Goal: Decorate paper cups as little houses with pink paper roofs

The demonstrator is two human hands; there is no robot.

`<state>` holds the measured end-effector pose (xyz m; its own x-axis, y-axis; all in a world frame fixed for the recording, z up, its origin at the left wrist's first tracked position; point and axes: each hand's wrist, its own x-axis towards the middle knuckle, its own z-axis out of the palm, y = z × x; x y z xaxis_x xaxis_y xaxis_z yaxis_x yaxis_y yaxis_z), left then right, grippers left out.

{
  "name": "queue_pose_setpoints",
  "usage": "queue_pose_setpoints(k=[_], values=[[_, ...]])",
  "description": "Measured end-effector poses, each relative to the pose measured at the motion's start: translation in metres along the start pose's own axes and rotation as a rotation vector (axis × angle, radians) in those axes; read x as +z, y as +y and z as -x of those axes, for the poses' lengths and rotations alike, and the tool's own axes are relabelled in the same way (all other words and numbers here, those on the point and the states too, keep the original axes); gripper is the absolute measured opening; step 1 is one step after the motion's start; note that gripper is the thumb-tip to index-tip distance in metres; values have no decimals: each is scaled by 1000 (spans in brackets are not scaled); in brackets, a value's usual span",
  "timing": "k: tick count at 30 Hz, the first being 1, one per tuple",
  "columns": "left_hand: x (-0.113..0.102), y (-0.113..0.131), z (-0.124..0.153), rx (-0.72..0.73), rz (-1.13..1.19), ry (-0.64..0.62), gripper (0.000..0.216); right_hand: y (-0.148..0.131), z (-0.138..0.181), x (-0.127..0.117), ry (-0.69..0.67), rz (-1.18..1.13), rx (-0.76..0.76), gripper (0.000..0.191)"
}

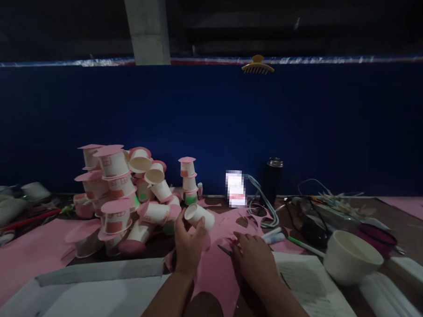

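My left hand is closed round a small white paper cup, held on its side just above the table. My right hand rests palm down on a sheet of pink paper, its fingers curled by a dark thin tool lying at its fingertips. I cannot tell whether the fingers grip that tool. A heap of white paper cups with pink paper lids stands just left of the held cup.
A white bowl sits at the right, with pens, cables and a dark flask behind it. White sheets lie at the near left. A blue partition closes off the back.
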<state>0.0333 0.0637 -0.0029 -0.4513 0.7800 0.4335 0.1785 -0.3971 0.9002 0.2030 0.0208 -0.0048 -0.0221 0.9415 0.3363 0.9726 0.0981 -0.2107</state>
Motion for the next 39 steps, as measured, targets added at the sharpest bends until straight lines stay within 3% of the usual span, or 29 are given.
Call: queue_pose_setpoints(k=[6,11,18,22,26,29,32,35,39], values=[[0,-2,6,25,-48,-35,56,-1,-7,16,55,-10,54,21],[-2,0,3,24,-80,-23,54,8,-7,7,165,-145,111,18],[-2,-2,-1,26,-87,19,52,41,-8,-32,469,-479,211,32],[-2,-2,0,44,-86,-14,52,37,-7,-38,425,-674,168,30],[-4,-1,-4,49,-104,49,55,19,-2,-38,361,-869,101,27],[-6,0,-8,77,-110,99,57,15,1,-45,459,-1249,184,23],[-8,2,-10,99,-113,139,56,23,-4,-55,696,-1651,324,25],[-9,4,-9,129,-135,170,54,36,-12,-62,855,-1734,355,27],[-9,6,-9,146,-135,173,54,45,-15,-66,812,-1772,337,31]])
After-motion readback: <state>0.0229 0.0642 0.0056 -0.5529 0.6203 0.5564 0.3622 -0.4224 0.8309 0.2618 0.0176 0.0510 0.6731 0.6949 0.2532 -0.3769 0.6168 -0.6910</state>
